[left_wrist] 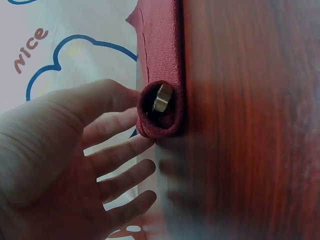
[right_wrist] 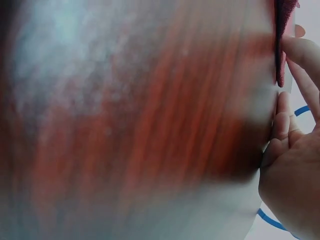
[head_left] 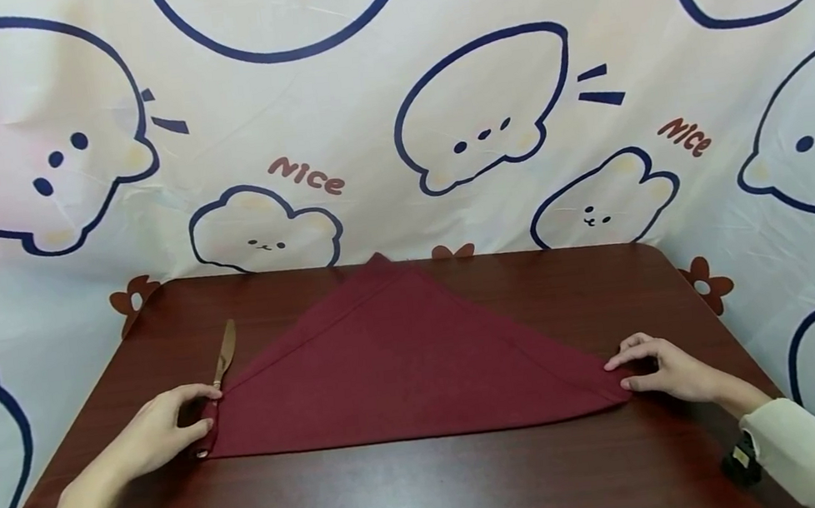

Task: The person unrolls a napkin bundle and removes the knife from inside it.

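Note:
A dark red cloth napkin (head_left: 405,363), folded to a triangle, lies with its long straight edge toward me. Its left corner is rolled around a gold knife (head_left: 226,350), whose blade sticks out at the far end. In the left wrist view the knife handle's end (left_wrist: 163,97) shows inside the roll. My left hand (head_left: 163,428) touches the roll's outer side with thumb and fingertips, the fingers mostly straight and spread. At the opposite corner, my right hand (head_left: 666,371) rests its thumb and forefinger on the cloth. The right wrist view shows only a sliver of the napkin (right_wrist: 285,30).
The dark brown wooden table (head_left: 419,487) has rounded far corners. The napkin's top point reaches its far edge. A pale curtain (head_left: 361,108) with cartoon outlines hangs behind and at both sides. Black cameras sit on both wrists.

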